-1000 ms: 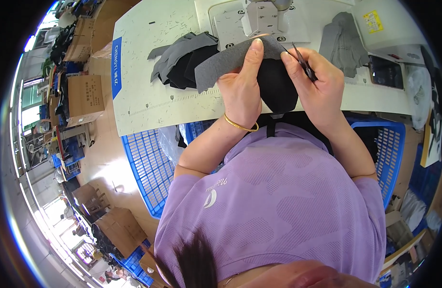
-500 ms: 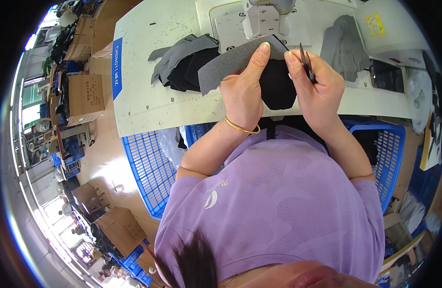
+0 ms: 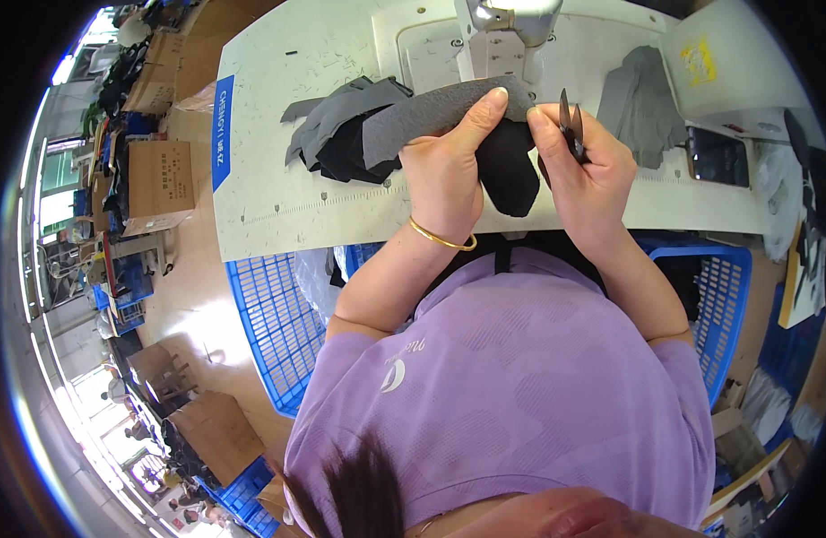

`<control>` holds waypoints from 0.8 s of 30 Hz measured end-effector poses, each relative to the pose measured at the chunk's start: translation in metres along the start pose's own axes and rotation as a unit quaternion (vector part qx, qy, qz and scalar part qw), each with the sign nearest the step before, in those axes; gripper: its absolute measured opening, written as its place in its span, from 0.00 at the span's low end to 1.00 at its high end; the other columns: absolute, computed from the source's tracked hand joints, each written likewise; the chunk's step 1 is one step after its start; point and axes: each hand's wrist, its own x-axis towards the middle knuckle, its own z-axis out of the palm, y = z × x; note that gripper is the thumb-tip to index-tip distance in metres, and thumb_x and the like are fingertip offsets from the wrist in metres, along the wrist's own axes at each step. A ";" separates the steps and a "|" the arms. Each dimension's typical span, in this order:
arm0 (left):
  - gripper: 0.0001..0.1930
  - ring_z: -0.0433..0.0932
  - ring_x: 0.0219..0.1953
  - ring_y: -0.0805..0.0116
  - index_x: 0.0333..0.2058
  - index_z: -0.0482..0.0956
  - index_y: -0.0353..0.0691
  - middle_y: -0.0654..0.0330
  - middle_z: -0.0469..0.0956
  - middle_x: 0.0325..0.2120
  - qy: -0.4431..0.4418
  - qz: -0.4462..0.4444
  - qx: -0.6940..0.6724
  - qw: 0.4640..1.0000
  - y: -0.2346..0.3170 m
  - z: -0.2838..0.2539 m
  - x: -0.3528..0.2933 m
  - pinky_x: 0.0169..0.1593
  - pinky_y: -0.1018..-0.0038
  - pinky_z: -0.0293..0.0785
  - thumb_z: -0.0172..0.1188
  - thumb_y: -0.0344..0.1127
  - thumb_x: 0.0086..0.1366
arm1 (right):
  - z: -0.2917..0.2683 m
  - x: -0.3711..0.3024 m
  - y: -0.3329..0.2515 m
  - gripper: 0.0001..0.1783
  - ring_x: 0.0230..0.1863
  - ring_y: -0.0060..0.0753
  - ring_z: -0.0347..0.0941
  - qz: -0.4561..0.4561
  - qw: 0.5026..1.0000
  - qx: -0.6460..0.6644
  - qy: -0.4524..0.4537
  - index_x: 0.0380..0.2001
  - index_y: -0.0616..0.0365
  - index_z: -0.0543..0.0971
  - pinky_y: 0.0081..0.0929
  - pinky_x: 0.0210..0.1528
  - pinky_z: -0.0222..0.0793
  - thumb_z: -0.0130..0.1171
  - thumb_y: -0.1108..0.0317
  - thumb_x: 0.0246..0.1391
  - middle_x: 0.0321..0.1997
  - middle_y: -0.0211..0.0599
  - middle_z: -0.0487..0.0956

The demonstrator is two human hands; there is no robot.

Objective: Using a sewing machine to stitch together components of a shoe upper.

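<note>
where fingers [image 3: 495, 97] pinch: grey fabric [image 3: 431, 112]

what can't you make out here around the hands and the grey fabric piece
Head view:
- Where the grey fabric piece is pinched: covered by the left hand and right hand.
- Thread snips: handle buried in the right hand.
- Sewing machine head: cut off by the top edge; needle hidden.

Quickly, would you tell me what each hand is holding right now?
Left hand: closed on the grey fabric piece.
Right hand: closed on the small black snips, also pinching the fabric.
</note>
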 end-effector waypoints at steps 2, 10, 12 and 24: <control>0.08 0.79 0.31 0.74 0.38 0.81 0.31 0.59 0.81 0.32 -0.011 -0.017 0.005 1.000 0.009 0.000 0.005 0.35 0.79 0.76 0.66 0.25 0.60 | -0.002 0.006 -0.007 0.09 0.18 0.11 0.65 0.029 0.999 0.024 -0.019 0.32 0.63 0.81 0.16 0.20 0.59 0.62 0.67 0.58 0.19 0.28 0.77; 0.08 0.79 0.29 0.71 0.34 0.80 0.27 0.56 0.81 0.30 -0.039 -0.093 0.049 0.994 0.045 0.002 0.033 0.32 0.77 0.76 0.68 0.25 0.57 | 0.001 0.030 -0.017 0.12 0.19 0.08 0.65 0.081 0.992 0.071 -0.070 0.30 0.61 0.81 0.14 0.21 0.59 0.60 0.62 0.59 0.19 0.26 0.78; 0.08 0.80 0.30 0.71 0.34 0.80 0.25 0.54 0.81 0.30 -0.052 -0.084 0.038 0.994 0.050 0.004 0.046 0.33 0.76 0.78 0.67 0.24 0.57 | 0.008 0.038 -0.018 0.12 0.21 0.10 0.67 0.049 0.997 0.048 -0.033 0.29 0.62 0.81 0.15 0.24 0.61 0.60 0.62 0.59 0.19 0.26 0.78; 0.09 0.81 0.32 0.69 0.37 0.81 0.25 0.54 0.81 0.32 -0.105 -0.028 0.131 0.985 0.072 0.015 0.078 0.36 0.76 0.77 0.64 0.24 0.59 | 0.021 0.063 -0.022 0.17 0.20 0.10 0.67 0.083 0.992 0.090 -0.015 0.19 0.59 0.78 0.16 0.24 0.60 0.58 0.62 0.58 0.16 0.23 0.76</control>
